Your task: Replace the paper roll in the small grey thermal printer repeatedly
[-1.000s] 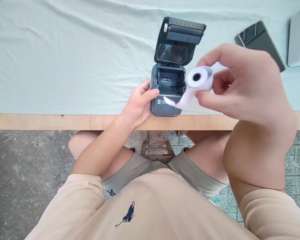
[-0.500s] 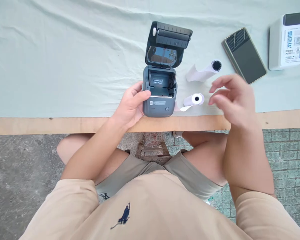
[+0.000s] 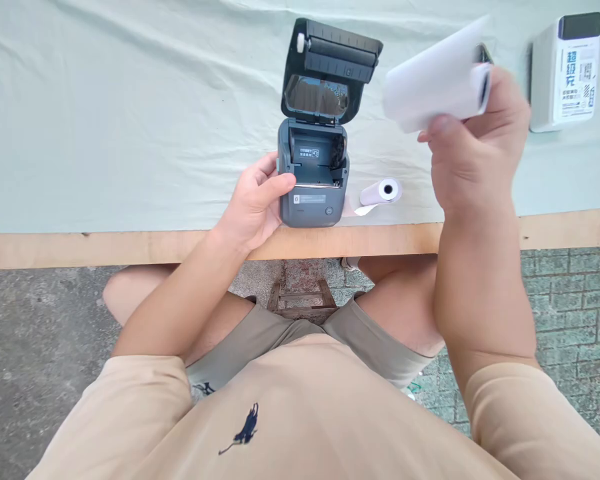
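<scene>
My left hand (image 3: pixel 257 203) grips the left side of a dark grey label printer (image 3: pixel 311 210), its thumb on the front rim. The printer's lid (image 3: pixel 325 73) stands raised, and its paper bay (image 3: pixel 313 157) shows bare inside. Up to the right, my right hand (image 3: pixel 473 143) is closed on a larger white paper roll (image 3: pixel 433 83), whose loose sheet hangs out to the left. Motion blurs the roll a little. Close to the printer's right side lies a smaller paper roll (image 3: pixel 375 193) with a dark core and a loose tail.
A white box-shaped device with a black end (image 3: pixel 565 77) stands at the far right. Only a corner of a phone (image 3: pixel 483 53) shows behind the right hand. Pale cloth (image 3: pixel 130 133) covers the table, with a wooden front edge (image 3: pixel 105 248) before my knees.
My right hand has taken hold of the larger paper roll and lifted it off the cloth. The left hand still holds the printer. The whole view has shifted slightly.
</scene>
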### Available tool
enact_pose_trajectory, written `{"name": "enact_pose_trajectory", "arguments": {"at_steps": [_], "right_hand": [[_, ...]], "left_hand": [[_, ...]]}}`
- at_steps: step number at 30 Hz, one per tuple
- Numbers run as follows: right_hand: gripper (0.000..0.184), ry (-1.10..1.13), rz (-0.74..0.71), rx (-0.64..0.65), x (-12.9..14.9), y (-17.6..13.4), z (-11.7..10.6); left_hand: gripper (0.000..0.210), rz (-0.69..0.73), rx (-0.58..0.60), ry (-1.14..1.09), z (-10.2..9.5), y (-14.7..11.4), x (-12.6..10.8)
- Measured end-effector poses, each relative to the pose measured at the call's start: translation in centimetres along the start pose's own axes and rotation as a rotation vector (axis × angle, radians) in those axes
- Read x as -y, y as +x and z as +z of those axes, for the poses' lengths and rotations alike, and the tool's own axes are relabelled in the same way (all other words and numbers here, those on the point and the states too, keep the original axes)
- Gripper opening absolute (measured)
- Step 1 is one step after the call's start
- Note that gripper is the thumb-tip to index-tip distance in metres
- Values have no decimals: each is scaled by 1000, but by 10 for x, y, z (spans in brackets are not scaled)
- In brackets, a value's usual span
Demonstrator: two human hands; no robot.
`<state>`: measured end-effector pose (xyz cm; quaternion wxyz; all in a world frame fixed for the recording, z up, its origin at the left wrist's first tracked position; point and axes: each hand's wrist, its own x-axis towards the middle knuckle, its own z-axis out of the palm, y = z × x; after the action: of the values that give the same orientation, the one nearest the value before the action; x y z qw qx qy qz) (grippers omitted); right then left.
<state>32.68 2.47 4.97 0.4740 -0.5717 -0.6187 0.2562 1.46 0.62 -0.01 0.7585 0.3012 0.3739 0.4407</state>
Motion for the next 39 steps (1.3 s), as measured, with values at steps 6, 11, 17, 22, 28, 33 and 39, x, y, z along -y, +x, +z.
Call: {"name": "enact_pose_trajectory", "arguments": {"at_steps": [6,11,17,22,28,33,39], "right_hand": [[50,155,-184,477,46,-26,14],[30,-244,-312,384,64,-28,39],[15,-690,-180,472,74,-10,60],[11,-624,-271,459,70,-15,57],[19,-524,-383,584,59,-38,46],[29,-468,-470,331,58,-34,43],[45,-195,-420,68,63,0,47]], "left_hand": [[65,10,-6,8,3,-2,2],[61,30,-16,6,7,-4,1],[59,6,4,-24,7,-5,2],[52,5,13,-27,5,-5,2],[71,-25,28,-11,4,-5,3],[89,27,6,61,3,-7,5],[87,23,14,79,-1,-7,7]]}}
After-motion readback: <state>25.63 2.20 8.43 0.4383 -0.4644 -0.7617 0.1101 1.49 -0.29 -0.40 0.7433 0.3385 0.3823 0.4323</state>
